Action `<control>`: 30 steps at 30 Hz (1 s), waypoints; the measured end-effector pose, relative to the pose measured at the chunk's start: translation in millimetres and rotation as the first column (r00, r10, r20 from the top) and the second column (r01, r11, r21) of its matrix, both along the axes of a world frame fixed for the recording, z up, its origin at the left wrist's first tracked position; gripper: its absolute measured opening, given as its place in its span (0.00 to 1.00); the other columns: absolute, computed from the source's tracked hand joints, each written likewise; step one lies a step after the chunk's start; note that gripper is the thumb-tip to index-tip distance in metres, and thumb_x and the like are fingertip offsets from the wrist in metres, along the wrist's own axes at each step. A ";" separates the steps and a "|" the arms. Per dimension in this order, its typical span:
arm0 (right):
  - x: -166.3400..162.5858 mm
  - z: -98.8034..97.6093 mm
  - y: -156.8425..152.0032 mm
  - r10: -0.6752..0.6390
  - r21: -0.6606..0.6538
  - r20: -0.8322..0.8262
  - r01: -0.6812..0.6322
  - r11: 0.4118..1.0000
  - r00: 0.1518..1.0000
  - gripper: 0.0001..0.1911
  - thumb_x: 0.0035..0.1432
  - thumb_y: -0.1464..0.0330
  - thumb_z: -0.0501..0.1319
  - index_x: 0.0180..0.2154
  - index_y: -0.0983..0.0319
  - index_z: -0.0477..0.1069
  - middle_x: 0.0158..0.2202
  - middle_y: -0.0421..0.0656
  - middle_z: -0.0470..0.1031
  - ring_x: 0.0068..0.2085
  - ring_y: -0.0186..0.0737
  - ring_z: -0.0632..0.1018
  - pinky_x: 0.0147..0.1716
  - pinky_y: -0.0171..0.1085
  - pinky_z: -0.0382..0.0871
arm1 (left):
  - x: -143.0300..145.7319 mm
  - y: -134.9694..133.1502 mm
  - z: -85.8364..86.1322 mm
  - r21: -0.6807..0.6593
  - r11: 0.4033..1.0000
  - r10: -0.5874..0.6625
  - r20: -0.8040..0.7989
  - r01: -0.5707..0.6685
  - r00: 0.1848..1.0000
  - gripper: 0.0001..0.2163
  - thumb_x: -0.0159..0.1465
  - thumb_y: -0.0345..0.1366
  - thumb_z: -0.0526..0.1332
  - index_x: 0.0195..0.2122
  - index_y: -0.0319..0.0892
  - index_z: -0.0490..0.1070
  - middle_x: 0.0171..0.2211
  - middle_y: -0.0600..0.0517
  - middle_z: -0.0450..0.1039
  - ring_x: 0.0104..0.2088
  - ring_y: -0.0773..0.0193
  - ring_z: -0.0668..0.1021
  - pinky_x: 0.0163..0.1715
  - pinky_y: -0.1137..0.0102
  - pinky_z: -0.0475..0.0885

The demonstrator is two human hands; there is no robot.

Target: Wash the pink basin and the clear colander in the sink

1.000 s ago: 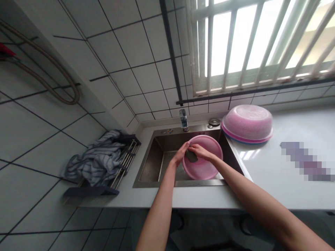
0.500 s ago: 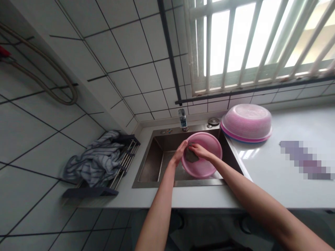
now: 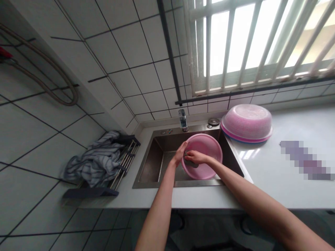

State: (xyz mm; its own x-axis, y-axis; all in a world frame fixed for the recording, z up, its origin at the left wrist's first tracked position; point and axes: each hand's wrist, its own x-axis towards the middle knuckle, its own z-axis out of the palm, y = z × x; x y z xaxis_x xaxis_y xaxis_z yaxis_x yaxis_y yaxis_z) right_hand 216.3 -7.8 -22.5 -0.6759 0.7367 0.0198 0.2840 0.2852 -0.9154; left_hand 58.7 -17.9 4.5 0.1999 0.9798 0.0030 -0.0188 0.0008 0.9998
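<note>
A pink basin (image 3: 206, 171), perforated like a colander on its right side, is tilted inside the steel sink (image 3: 150, 167). My left hand (image 3: 180, 153) grips its left rim, fingers at the outer edge. Inside the basin, my right hand (image 3: 195, 157) presses a dark grey-green cloth (image 3: 193, 164) against the left inner wall. Most of the cloth is hidden under my right fingers.
Behind the sink stands a faucet (image 3: 182, 118), with a drain plug (image 3: 213, 121) to its right. Upturned pink basins (image 3: 247, 122) rest on the right counter. A striped cloth (image 3: 94, 160) lies on a rack (image 3: 125, 160) at the left.
My right hand has slid the cloth slightly left and down along the basin's inner wall. The basin has dipped a little, and my left hand keeps its hold on the rim.
</note>
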 end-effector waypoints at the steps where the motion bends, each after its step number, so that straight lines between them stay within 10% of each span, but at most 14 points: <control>1: -0.3 1.0 0.0 -0.023 0.022 -0.019 0.023 0.999 1.000 0.13 0.64 0.59 0.64 0.38 0.62 0.77 0.30 0.43 0.79 0.29 0.38 0.74 0.30 0.35 0.65 | -0.1 0.1 0.0 -0.002 1.000 -0.005 -0.010 0.005 1.000 0.32 0.66 0.62 0.63 0.60 0.43 0.77 0.62 0.44 0.76 0.67 0.46 0.71 0.72 0.54 0.57; 11: 47.7 8.8 34.5 -0.656 0.320 0.038 0.612 0.723 0.754 0.04 0.60 0.69 0.63 0.37 0.63 0.72 0.41 0.52 0.79 0.42 0.47 0.77 0.44 0.40 0.69 | -0.1 1.6 2.2 -0.056 0.997 0.050 0.066 -0.047 0.997 0.33 0.64 0.63 0.65 0.61 0.44 0.74 0.61 0.44 0.77 0.63 0.46 0.75 0.66 0.55 0.65; 18: 42.3 -10.4 19.3 -0.201 -0.039 0.387 0.234 0.971 0.900 0.13 0.46 0.68 0.74 0.20 0.60 0.70 0.18 0.40 0.70 0.25 0.40 0.73 0.31 0.37 0.66 | 0.1 0.4 9.2 0.059 0.970 0.229 0.096 -0.235 0.969 0.30 0.63 0.61 0.66 0.58 0.46 0.76 0.59 0.46 0.78 0.61 0.48 0.76 0.65 0.56 0.66; 23: 14.8 -0.6 2.3 0.121 -0.185 0.075 -0.106 0.977 0.990 0.11 0.52 0.62 0.71 0.29 0.62 0.74 0.24 0.39 0.74 0.26 0.37 0.73 0.30 0.35 0.67 | 1.2 1.3 5.4 0.041 0.977 0.205 0.049 -0.207 0.978 0.30 0.63 0.62 0.65 0.57 0.46 0.77 0.58 0.47 0.78 0.62 0.48 0.75 0.66 0.56 0.65; 30: 14.8 25.0 6.7 -0.330 -0.171 -0.332 0.288 0.942 0.884 0.17 0.59 0.56 0.65 0.39 0.63 0.72 0.37 0.45 0.78 0.37 0.41 0.76 0.36 0.36 0.71 | 6.5 -1.5 6.1 0.040 0.999 0.026 -0.001 -0.026 1.000 0.29 0.64 0.61 0.65 0.57 0.44 0.77 0.58 0.45 0.78 0.62 0.46 0.75 0.67 0.55 0.63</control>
